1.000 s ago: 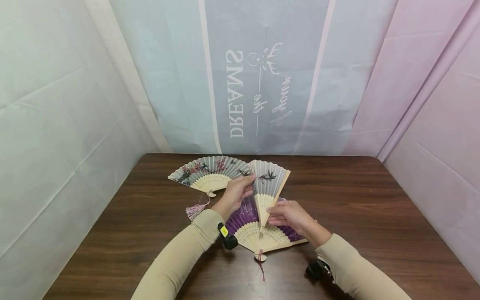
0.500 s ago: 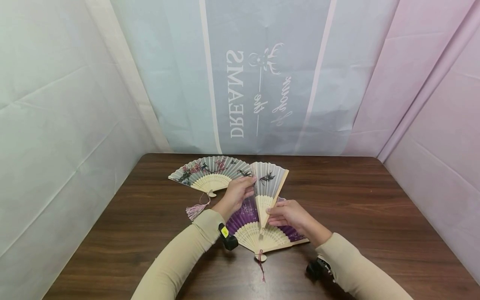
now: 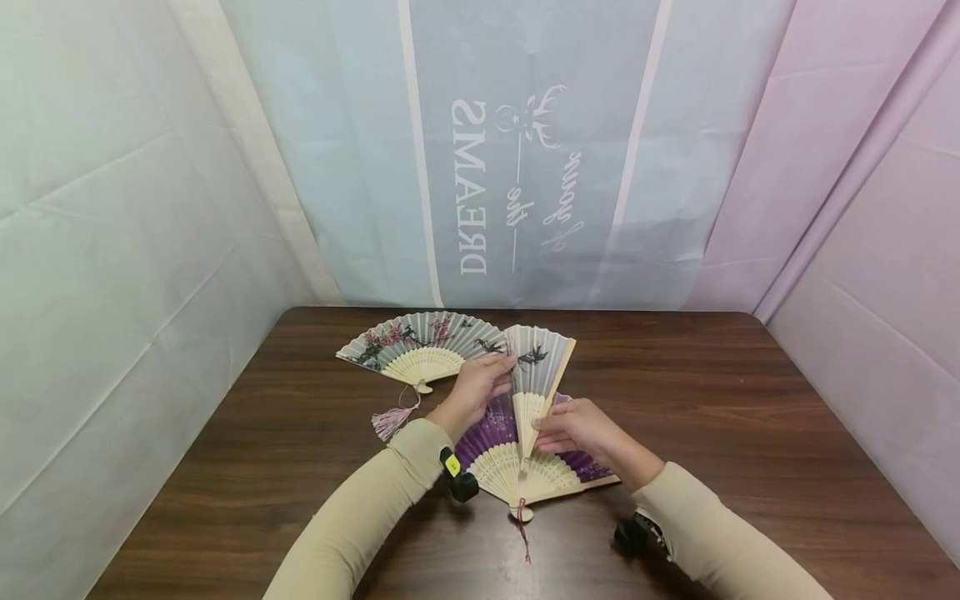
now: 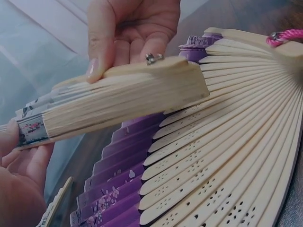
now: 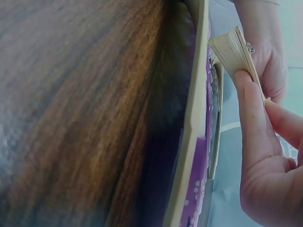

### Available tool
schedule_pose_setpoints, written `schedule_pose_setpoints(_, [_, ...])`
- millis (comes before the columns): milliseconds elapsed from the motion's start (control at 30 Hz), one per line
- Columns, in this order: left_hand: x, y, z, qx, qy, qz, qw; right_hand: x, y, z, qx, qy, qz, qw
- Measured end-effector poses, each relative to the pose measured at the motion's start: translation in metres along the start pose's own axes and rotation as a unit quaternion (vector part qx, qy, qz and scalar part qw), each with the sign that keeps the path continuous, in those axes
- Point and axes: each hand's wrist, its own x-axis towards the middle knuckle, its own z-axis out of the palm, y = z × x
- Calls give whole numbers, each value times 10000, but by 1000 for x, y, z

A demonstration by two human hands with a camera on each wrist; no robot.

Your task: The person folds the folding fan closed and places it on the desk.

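Observation:
A partly spread folding fan (image 3: pixel 537 362) with pale fabric, a dark leaf print and bamboo ribs is held up between my two hands. My left hand (image 3: pixel 480 387) grips its folded left edge near the top. The right hand (image 3: pixel 577 429) pinches the outer rib lower down, thumb in front. In the left wrist view the folding fan (image 4: pixel 118 94) shows its stacked ribs and a small metal pivot. Beneath it a purple folding fan (image 3: pixel 487 433) lies spread on the table, with a dark pink cord (image 3: pixel 522 533) at its pivot.
Behind my left hand, a spread grey-green folding fan (image 3: pixel 420 342) with a pink flower print lies on the brown wooden table (image 3: pixel 712 392). Its pink tassel (image 3: pixel 393 421) trails to the left. A printed cloth backdrop (image 3: pixel 525 167) rises behind the table's far edge.
The held folding fan has narrowed slightly, its right edge moving a little left at the top. Both hands keep their hold, and the two fans on the table stay put.

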Motion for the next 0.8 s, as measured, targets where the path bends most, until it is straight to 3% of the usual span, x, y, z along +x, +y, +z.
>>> schedule_pose_setpoints(567, [-11,-2,2,461,-94,-152,9988,4,0,-2,42,221,56,9997])
schedule_pose_setpoints(800, [-13,-2,3,555,-198,-189,9981,4,2,-2,69,96,101,9999])
